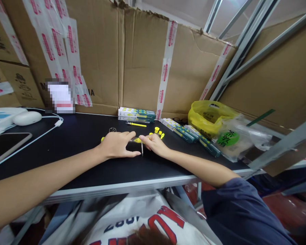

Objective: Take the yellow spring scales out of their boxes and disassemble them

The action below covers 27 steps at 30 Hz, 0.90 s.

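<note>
- Running between both hands, a yellow-and-clear stick (137,140) is held just above or on the worktop (112,173), near its front middle; which of the two cannot be told.
- Its right-hand end is pinched by the thumb and fingers of the right hand (155,144).
- Its other part is covered by the left hand (117,144), whose thumb is spread away from the index finger; the remaining fingers are hidden, so their grip cannot be told.
- A yellow tip is seen at the outer side of the left hand.
- A thin metal strip (142,149) is seen upright between the hands, just beside the right fingertips.
- A wire loop (112,130) is partly hidden behind the left hand.
- Yellow caps (156,130) are grouped just behind the right hand.
- A second stick (139,125) is laid beyond the hands, in front of stacked boxes (136,114).
- More boxes (180,130) are laid to the right, near a yellow bag (204,120) and a clear bag (232,141).
- At the left, a phone (9,146) and a white charger (27,118) are set near a cable (58,123).
- The rear is closed off by cardboard (142,61).
</note>
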{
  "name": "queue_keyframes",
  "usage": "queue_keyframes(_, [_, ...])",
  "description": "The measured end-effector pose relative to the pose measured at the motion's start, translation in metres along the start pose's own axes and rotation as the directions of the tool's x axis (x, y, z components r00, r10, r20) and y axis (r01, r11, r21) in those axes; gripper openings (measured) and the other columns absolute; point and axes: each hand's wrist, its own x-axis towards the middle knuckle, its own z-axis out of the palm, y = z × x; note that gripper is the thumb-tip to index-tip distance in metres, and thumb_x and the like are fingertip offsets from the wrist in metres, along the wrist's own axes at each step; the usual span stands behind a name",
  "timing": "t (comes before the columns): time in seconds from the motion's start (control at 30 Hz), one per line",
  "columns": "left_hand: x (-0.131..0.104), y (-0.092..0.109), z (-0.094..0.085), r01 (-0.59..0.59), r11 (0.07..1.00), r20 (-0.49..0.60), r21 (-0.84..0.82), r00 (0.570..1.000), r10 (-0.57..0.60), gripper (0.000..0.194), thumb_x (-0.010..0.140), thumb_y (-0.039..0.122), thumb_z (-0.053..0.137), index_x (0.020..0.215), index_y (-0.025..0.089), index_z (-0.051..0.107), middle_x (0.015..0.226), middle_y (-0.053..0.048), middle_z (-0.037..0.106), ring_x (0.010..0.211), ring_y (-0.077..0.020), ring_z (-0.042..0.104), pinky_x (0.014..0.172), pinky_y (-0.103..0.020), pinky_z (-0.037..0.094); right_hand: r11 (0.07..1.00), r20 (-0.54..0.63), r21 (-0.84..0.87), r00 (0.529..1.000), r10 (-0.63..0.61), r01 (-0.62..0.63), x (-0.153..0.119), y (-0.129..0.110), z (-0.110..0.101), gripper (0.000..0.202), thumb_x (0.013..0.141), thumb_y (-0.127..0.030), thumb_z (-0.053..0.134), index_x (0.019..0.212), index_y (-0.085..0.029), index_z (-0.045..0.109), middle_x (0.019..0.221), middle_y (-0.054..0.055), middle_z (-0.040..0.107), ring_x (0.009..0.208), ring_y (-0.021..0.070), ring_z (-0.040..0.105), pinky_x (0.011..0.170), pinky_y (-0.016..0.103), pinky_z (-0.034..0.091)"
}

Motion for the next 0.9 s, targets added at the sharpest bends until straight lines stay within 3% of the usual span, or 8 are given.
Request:
queue_keyframes(0.17, [0.001, 0.002, -0.001, 0.04, 0.998, 0.048, -0.048, 0.998, -0.038, 0.064, 0.071, 0.08, 0.046, 0.095, 0.022, 0.052, 0.095, -0.006, 0.07, 0.082, -0.027, 0.067, 0.053, -0.027, 0.036, 1.0, -0.028, 0.002, 0.999, 0.017, -0.017, 0.001, 0.001, 0.0, 0.066, 0.083, -0.07, 0.043, 0.044, -0.017, 0.039, 0.039, -0.004, 0.037, 0.041, 0.0056, 0.03, 0.048, 0.024, 0.026])
queue_keyframes(0.37, [0.002, -0.001, 0.002, 0.051, 0.997, 0.043, -0.064, 0.998, -0.048, 0.039, 0.088, 0.058, 0.039, 0.101, 0.022, 0.047, 0.095, -0.005, 0.07, 0.077, -0.0239, 0.068, 0.054, -0.027, 0.037, 0.999, -0.103, 0.03, 0.994, 0.035, -0.032, 0.002, 0.005, -0.001, 0.065, 0.083, -0.072, 0.038, 0.046, -0.018, 0.036, 0.041, -0.004, 0.035, 0.042, 0.0064, 0.03, 0.047, 0.024, 0.024])
queue_keyframes(0.53, [0.005, -0.014, 0.005, 0.035, 0.998, 0.033, -0.061, 0.999, -0.033, 0.036, 0.096, 0.052, 0.028, 0.102, 0.022, 0.046, 0.086, -0.005, 0.07, 0.072, -0.0222, 0.068, 0.054, -0.026, 0.036, 1.0, -0.146, 0.014, 0.989, 0.028, -0.026, 0.005, 0.011, -0.005, 0.063, 0.086, -0.07, 0.033, 0.052, -0.018, 0.039, 0.045, -0.004, 0.037, 0.045, 0.0072, 0.032, 0.049, 0.024, 0.026])
queue_keyframes(0.9, [0.007, -0.019, 0.004, 0.031, 0.999, 0.07, -0.043, 0.997, -0.028, 0.034, 0.099, 0.043, 0.018, 0.095, 0.024, 0.047, 0.072, -0.001, 0.066, 0.065, -0.0195, 0.064, 0.051, -0.024, 0.031, 0.996, -0.106, 0.005, 0.99, -0.09, 0.091, 0.004, 0.012, -0.005, 0.048, 0.092, -0.059, 0.036, 0.067, -0.019, 0.04, 0.059, -0.004, 0.042, 0.055, 0.0091, 0.037, 0.057, 0.023, 0.033])
